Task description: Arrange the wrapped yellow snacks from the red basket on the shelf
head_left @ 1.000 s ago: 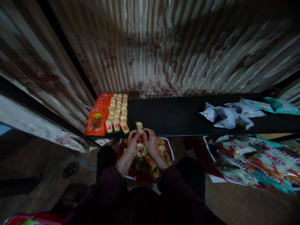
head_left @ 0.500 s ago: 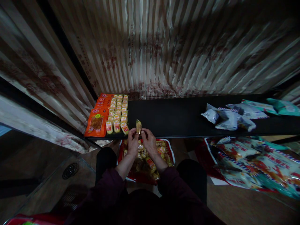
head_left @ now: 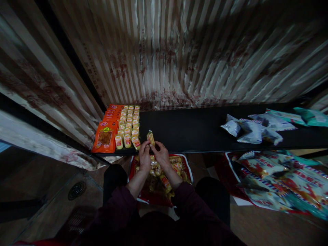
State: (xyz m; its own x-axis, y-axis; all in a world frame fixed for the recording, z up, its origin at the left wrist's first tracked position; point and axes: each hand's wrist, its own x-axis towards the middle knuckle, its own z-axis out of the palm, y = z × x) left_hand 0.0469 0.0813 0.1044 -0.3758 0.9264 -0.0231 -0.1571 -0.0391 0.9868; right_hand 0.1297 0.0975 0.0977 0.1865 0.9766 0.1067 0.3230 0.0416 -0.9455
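Between the fingertips of my left hand [head_left: 145, 157] and my right hand [head_left: 161, 155] is a small yellow wrapped snack cake [head_left: 151, 137], tilted a little. Both hands are closed on its lower end, at the front edge of the black shelf [head_left: 184, 131]. Left of them, rows of the same yellow packs [head_left: 127, 140] stand on the shelf, the front one at the right leaning. Below my hands a red basket with a white rim [head_left: 190, 171] holds many more of these packs [head_left: 166, 182], partly hidden by my forearms.
Orange snack bags [head_left: 104, 136] stand in a row at the shelf's left end. Silver and teal bags [head_left: 252, 132] lie on its right part. A second basket of larger bags [head_left: 284, 177] sits at lower right. A striped sheet [head_left: 169, 61] hangs behind the shelf.
The pack in my hands has turned, so that more of its broad side shows and its top leans left. My hands stay nearly in place; the view shifts slightly.
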